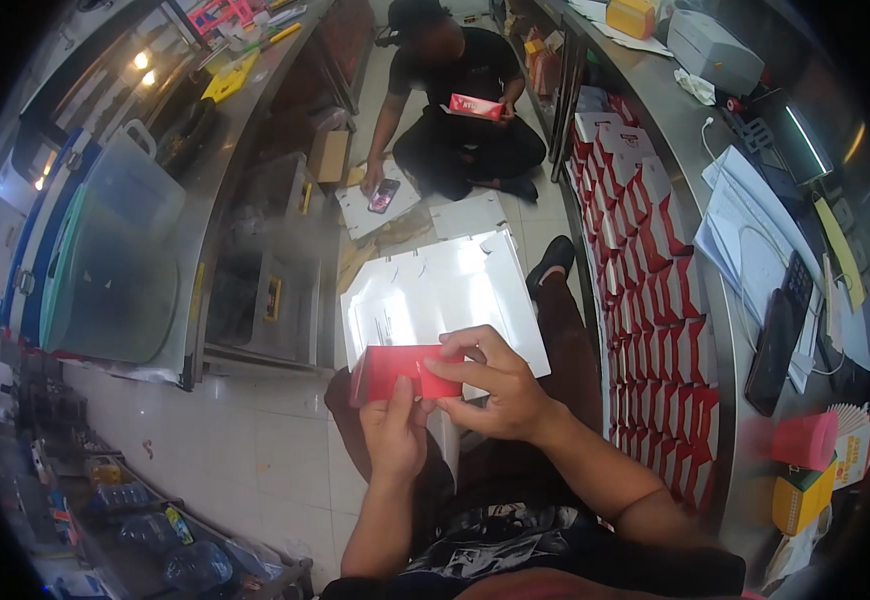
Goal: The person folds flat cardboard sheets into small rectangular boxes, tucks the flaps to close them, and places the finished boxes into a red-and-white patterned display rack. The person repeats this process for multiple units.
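Both my hands are on a small red folded carton (387,372) held above my lap. My left hand (397,432) grips it from below, the thumb against its face. My right hand (500,388) pinches its right side between the thumb and fingers. The carton's left end has a side panel standing at an angle. Just beyond my hands lies a broad white sheet of card (440,290) with shiny glare on it. Whether anything is inside the carton cannot be seen.
Across from me a person (465,75) sits on the floor with a red-and-white box (476,107), one hand by a phone (383,196). Red-and-white folded cartons (645,300) fill the right shelf. A steel counter (690,150) runs above them; a grey cabinet (265,270) stands left.
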A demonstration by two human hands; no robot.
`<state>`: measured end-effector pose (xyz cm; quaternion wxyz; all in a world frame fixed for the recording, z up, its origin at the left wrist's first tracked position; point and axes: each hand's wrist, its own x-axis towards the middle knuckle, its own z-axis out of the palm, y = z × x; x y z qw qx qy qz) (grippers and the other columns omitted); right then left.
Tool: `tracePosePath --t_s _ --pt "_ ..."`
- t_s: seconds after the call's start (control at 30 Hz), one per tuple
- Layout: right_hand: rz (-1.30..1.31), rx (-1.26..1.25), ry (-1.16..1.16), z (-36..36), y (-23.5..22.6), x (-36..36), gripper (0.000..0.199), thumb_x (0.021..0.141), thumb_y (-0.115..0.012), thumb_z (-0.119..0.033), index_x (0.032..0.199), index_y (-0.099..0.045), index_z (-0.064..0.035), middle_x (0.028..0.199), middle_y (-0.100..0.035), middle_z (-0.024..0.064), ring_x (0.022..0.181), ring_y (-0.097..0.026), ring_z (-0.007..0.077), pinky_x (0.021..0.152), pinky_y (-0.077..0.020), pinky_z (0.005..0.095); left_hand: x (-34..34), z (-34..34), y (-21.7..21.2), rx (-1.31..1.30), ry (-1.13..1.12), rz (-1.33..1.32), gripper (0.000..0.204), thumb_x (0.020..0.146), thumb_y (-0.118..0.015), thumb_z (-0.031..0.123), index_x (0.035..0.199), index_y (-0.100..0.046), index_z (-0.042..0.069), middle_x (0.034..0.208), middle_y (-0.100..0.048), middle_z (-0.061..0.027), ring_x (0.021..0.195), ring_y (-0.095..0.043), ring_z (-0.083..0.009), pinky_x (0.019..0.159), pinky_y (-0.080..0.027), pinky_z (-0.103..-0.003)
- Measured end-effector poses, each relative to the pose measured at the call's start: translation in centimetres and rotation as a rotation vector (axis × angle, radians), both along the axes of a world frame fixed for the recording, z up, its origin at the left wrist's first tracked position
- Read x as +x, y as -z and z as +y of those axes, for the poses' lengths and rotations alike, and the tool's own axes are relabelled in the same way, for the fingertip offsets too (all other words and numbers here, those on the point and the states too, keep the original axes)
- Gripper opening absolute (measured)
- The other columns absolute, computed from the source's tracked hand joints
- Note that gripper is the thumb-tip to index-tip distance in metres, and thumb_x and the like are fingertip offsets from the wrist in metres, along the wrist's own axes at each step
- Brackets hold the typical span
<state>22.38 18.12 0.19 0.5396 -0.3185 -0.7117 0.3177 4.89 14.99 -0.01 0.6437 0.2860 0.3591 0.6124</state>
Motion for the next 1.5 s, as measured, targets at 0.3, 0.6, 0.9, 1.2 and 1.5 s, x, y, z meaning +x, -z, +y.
tracePosePath --t_s 0.3,0.6,0.9,1.2,1.5 --pt "-0.225 0.081 -0.31 -0.5 -1.3 1.4 0.027 0.078 -0.088 -0.012 0.099 -0.074 -0.0022 0.116 -0.065 0.0095 0.113 -0.064 0.0338 0.095 -0.0549 0.0416 -1.8 -1.4 0.2 -0.007 0.0 -0.027 0.03 0.112 -0.051 0.02 0.134 -0.06 0.0 0.124 -0.069 -0.0127 0.11 -0.071 -0.0219 0.094 -0.06 -0.037" --pt "-0.196 0.017 0.092 -2.1 0.2 -2.5 0.027 0.078 -0.087 -0.011 0.097 -0.07 -0.002 0.127 -0.06 0.0191 0.111 -0.063 0.0348 0.095 -0.0543 0.042 -0.2 -2.1 0.0 -0.079 -0.123 0.062 0.032 0.108 -0.057 0.011 0.137 -0.056 -0.004 0.122 -0.07 -0.0125 0.106 -0.071 -0.0177 0.088 -0.058 -0.031" --pt "-0.102 -0.191 -0.142 -2.1 -3.2 3.3 0.045 0.093 -0.076 -0.015 0.137 -0.068 -0.008 0.156 -0.048 0.0226 0.136 -0.057 0.0331 0.107 -0.0496 0.0445 -5.7 -2.0 -3.9 0.319 0.742 1.094 0.034 0.096 -0.063 0.007 0.13 -0.064 0.009 0.096 -0.075 -0.021 0.082 -0.073 -0.0358 0.074 -0.056 -0.046" --pt "-0.623 -0.094 -0.221 -2.7 -1.2 1.0 0.039 0.086 -0.08 -0.038 0.107 -0.07 -0.0069 0.087 -0.06 0.0111 0.083 -0.057 0.0324 0.079 -0.0445 0.0443 -5.9 -1.3 -5.0 0.408 0.585 1.464 0.035 0.086 -0.06 -0.007 0.119 -0.059 0.004 0.096 -0.066 -0.0213 0.097 -0.064 -0.044 0.082 -0.05 -0.052" --pt "-0.648 0.012 -0.021 -2.9 1.8 -2.9 0.022 0.093 -0.072 -0.025 0.085 -0.062 -0.0063 0.081 -0.059 0.0117 0.076 -0.058 0.0334 0.072 -0.0442 0.0451 -4.9 -2.1 -3.5 0.504 0.328 1.355 0.067 0.088 -0.07 -0.006 0.151 -0.048 0.004 0.122 -0.064 -0.0235 0.11 -0.064 -0.0411 0.096 -0.053 -0.046"
